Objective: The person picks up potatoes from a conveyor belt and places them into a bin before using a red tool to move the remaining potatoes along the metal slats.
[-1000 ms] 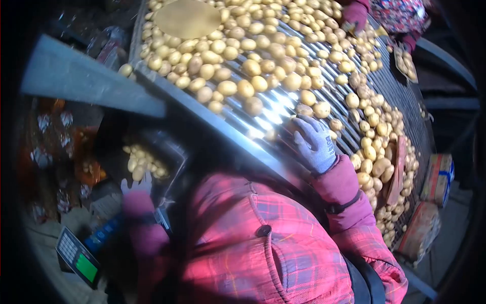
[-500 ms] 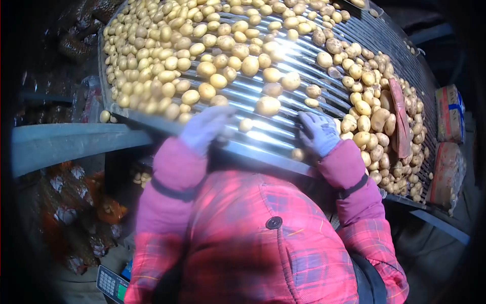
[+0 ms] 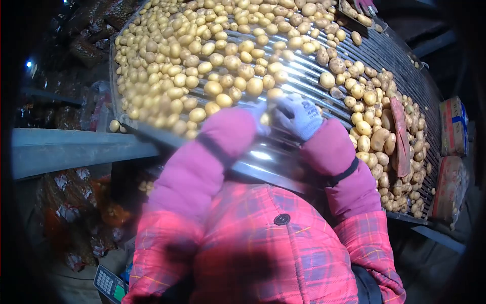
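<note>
Since the prev. frame, the L hand [image 3: 259, 115] has slid in along the front of the bench [image 3: 276, 175] to just beside the R hand [image 3: 299, 117], which has also shifted a bit to the L. Nearest cam: red plaid jacket [image 3: 253, 243] w/ a dark button [image 3: 282, 219]; low L, a keypad unit [image 3: 110, 283] w/ a green display. Both hands in pale gloves, over the metal slats. L grip: part hidden by its sleeve & blurred, can't tell; R grip: fingers bent, can't tell if closed on anything. A small potato [image 3: 265, 119] shows btwn them. Potatoes [image 3: 172, 66]: yellow-tan, roundish to oval, mixed sizes, some w/ brown patches; dense pile on L & far side of bench, another on R, fewer in the mid. Glove back has dark print, too small to read. On the R pile, a long reddish-brown strip [image 3: 400, 137]. Off the R edge, 2 packs [image 3: 454, 126], upper w/ blue band, red areas & lettering, not legible. Far top, a co-worker's hand [image 3: 365, 6] near a potato-filled holder [image 3: 355, 14].
</note>
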Demonstrator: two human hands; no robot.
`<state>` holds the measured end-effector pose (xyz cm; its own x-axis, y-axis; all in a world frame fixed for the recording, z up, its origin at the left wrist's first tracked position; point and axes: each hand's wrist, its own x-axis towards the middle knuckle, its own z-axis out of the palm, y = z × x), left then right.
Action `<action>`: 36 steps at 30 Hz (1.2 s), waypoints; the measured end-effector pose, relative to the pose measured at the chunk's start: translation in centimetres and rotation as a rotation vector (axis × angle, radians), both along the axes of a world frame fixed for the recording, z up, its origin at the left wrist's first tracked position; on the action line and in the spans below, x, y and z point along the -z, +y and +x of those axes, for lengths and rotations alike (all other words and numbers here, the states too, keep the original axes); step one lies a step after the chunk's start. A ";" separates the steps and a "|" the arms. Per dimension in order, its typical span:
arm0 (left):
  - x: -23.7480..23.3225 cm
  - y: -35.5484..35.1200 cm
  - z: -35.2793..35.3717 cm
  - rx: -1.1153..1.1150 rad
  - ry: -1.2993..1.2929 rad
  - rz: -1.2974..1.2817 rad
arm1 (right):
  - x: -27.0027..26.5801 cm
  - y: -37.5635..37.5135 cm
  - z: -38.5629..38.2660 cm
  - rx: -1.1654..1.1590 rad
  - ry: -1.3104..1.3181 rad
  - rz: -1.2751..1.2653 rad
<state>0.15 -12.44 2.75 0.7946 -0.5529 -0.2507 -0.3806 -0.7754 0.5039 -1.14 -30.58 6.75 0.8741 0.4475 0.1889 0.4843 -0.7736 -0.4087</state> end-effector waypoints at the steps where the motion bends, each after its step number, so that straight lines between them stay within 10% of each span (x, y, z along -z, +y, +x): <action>1: -2.0 0.9 0.3 -0.162 0.318 -0.293 | 0.3 0.4 1.4 -0.019 -0.008 0.010; 4: -2.1 6.0 -1.1 -0.595 1.022 -1.228 | 3.4 2.7 4.4 -0.102 -0.278 -0.195; 7: -1.6 8.2 -3.1 -0.571 1.224 -1.957 | 7.2 5.3 6.5 -0.087 -0.275 -0.282; 12: -2.9 9.4 -4.8 -0.942 1.113 -1.981 | 4.9 7.7 7.8 0.008 -0.012 -0.376; 16: -1.4 9.9 -5.3 -1.068 0.983 -1.841 | 2.8 9.6 7.1 0.005 0.377 0.386; 18: 1.2 10.5 -4.9 -0.510 1.100 -1.901 | -0.2 11.4 3.9 -0.180 0.288 0.518; 19: -2.1 9.1 -6.1 -0.865 1.022 -1.807 | -2.8 11.6 1.8 -0.284 0.626 0.521; 20: -0.4 9.2 -6.5 -0.865 0.967 -1.921 | -3.5 11.6 1.1 -0.395 0.261 0.265; 22: 0.1 12.3 -9.2 -0.623 1.039 -1.967 | -3.3 9.9 0.0 -0.134 0.768 0.776; 24: 2.5 16.3 -12.1 -0.445 0.790 -1.963 | -1.1 4.9 2.0 -0.039 0.698 0.766; 28: 3.0 23.6 -20.3 -0.819 0.863 -2.167 | 2.7 -8.3 1.4 0.350 0.149 -0.012; 30: 5.7 27.4 -24.2 -1.488 0.799 -1.931 | 6.1 -13.5 0.6 0.364 0.055 -0.147; 32: 8.0 25.6 -27.3 -1.317 -0.211 -0.512 | 5.2 -13.2 -0.6 0.298 0.232 -0.067; 34: 7.5 28.9 -26.2 -1.967 0.239 -0.681 | 7.1 -12.7 -1.0 0.258 0.210 -0.266; 36: 5.5 27.7 -23.5 -1.834 0.293 -1.117 | 6.4 -9.9 -0.9 0.241 0.246 -0.143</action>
<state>-23.36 15.24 -2.77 0.4734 0.6128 -0.6328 0.3967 0.4931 0.7743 -2.04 -40.44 0.33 0.9689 0.2304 -0.0899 0.1823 -0.9110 -0.3699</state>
